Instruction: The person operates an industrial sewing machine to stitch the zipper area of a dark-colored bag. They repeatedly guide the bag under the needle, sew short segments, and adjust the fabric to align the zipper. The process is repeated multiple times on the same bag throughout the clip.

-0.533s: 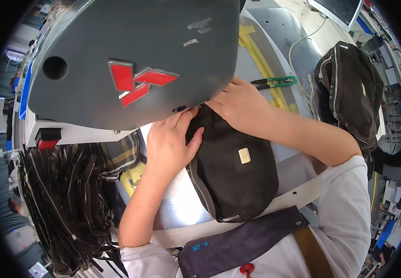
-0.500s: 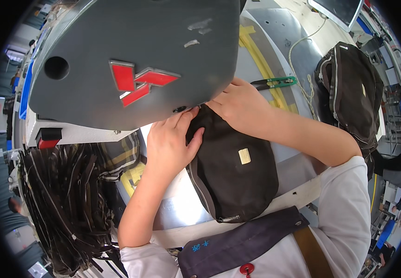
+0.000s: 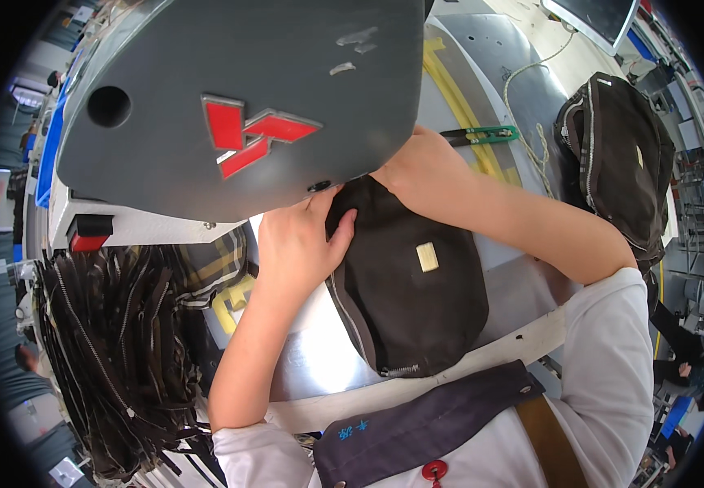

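Observation:
A dark brown-black fabric pouch [image 3: 405, 305] with a metal zipper along its left edge and a small cream label lies in front of me. Its far end passes under a dark grey sewing machine head [image 3: 165, 81] with a red emblem. My left hand [image 3: 297, 240] rests on the pouch's far left edge, fingers stretched toward the machine and thumb apart on the fabric; its fingertips are partly hidden. My right hand [image 3: 417, 171] is bent over the far right part, where the cloth bunches up. The machine head hides most of its fingers and the stitching spot.
Thread snips with green handles [image 3: 486, 134] lie beyond my right hand, near yellow tape [image 3: 450, 77] and a pale cord [image 3: 519, 81]. Several zippered dark fabric pieces [image 3: 112, 342] hang at left. Another dark pouch [image 3: 620, 154] stands at right. A screen [image 3: 596, 16] is at far right.
The pouch has slid slightly away from me, farther under the machine head, and my right hand has moved with it. The whole view has shifted a little.

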A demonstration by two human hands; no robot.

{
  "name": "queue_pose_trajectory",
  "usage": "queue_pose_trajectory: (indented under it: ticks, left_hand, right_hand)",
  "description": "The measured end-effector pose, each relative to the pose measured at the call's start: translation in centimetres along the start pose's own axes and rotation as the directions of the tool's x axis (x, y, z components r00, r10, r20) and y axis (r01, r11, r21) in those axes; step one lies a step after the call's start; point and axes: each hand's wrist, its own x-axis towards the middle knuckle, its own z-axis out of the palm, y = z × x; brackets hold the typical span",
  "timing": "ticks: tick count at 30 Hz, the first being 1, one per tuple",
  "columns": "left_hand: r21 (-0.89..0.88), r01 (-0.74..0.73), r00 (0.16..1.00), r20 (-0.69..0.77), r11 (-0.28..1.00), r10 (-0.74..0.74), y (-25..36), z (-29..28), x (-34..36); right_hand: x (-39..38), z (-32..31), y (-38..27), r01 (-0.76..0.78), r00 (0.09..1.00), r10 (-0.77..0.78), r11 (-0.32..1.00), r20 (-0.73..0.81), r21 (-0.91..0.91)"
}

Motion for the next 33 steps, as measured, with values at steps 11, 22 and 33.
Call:
queue_pose_trajectory:
  ticks: [11, 22, 33]
  left_hand:
    - [0.011, -0.038, 0.999, -0.034, 0.999, 0.038, 0.4, -0.1, -0.2]
    - [0.022, -0.051, 0.998, -0.030, 0.998, 0.052, 0.6, -0.3, -0.1]
    - [-0.018, -0.128, 0.989, -0.078, 0.992, 0.126, 1.1, -0.5, -0.6]
  right_hand:
    - [-0.4, 0.0, -0.1, -0.003, 1.000, 0.002, 0.999, 0.005, 0.035]
    - [-0.8, -0.4, -0.7, -0.032, 0.999, 0.032, 0.997, -0.005, 0.076]
    - [-1.0, -0.6, -1.2, -0.016, 0.999, 0.018, 0.997, -0.030, 0.071]
